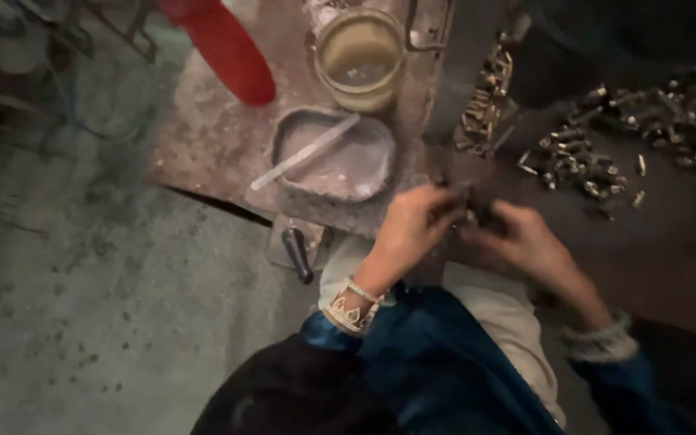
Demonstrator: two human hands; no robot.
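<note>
My left hand (414, 228) and my right hand (525, 240) meet at the near edge of a dark workbench (670, 250). Both pinch something small and dark between the fingertips (469, 211); motion blur hides what it is. Bangles circle my left wrist, and a pale cuff circles my right. A heap of small brass metal parts (582, 157) lies just beyond my right hand. More of these parts (485, 101) are stacked along the bench's left edge.
A shallow metal tray (340, 157) with whitish paste and a flat stick (304, 151) sits on a rusty plate. Behind it stands a jar of cloudy liquid (360, 56). A red object (223, 44) lies at top left. A dark handle (298, 254) hangs below the tray. Concrete floor at left.
</note>
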